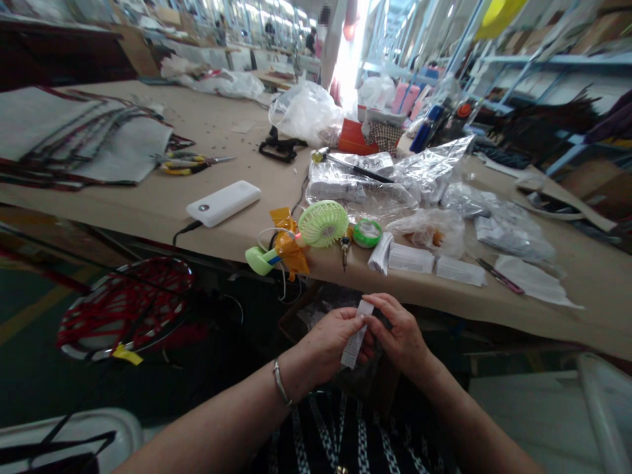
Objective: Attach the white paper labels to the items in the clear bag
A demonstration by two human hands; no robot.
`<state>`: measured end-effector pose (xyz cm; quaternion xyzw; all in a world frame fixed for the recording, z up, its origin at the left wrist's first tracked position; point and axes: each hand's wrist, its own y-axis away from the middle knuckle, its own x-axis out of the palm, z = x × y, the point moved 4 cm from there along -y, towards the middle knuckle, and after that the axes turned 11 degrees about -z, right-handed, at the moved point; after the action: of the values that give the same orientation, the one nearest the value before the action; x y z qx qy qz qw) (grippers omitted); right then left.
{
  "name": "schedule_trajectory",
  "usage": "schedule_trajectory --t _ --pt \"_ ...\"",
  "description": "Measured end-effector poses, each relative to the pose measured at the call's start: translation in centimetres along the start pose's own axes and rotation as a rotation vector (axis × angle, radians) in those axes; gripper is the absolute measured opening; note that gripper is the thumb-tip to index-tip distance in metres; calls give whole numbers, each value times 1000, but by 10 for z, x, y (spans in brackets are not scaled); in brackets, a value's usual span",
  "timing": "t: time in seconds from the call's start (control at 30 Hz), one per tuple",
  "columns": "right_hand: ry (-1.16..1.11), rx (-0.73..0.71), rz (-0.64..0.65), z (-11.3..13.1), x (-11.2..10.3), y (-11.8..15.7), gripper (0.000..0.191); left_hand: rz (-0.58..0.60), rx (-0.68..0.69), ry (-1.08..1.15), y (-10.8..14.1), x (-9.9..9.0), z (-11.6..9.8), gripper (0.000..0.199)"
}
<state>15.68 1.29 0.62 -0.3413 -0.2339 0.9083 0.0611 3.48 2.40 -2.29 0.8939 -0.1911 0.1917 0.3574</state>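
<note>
Between my two hands, in front of the table's near edge, is a narrow white printed label strip (351,349). My left hand (336,336), with a bracelet at the wrist, pinches its middle between thumb and fingers. The strip's upper end is pinched by my right hand (397,332). Fine print covers the strip, too small to read. On the table edge beyond lie a stack of printed labels (411,258), a folded white bundle (380,253) and another label stack (460,270).
A green fan (323,224) is taped at the table edge (227,247). Near it are a small screwdriver-like tool (345,250), a green tape roll (367,232), a white power bank (224,203), pliers (190,162), a hammer (353,166) and plastic bags (309,112). A red-corded round stool (126,306) stands left.
</note>
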Motion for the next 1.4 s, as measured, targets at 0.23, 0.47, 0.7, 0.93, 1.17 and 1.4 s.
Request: schedule_trajectory --t 0.23,0.47,0.7,0.93,1.17,1.4 --pt "-54 43 26 -1 5 0 26 14 11 20 -2 -1 2 20" --pt "-132 162 -20 -6 8 2 39 -25 10 42 0 -3 0 17" --pt "-81 67 32 -2 13 -2 30 -43 16 60 -2 -6 1 16" --pt "-76 66 33 2 14 -5 26 -28 43 68 -1 -8 3 17" --pt "-188 212 -1 -2 15 -3 39 -41 60 79 0 -9 1 18" --pt "-495 541 51 -10 25 -5 20 -97 87 46 0 -13 3 22"
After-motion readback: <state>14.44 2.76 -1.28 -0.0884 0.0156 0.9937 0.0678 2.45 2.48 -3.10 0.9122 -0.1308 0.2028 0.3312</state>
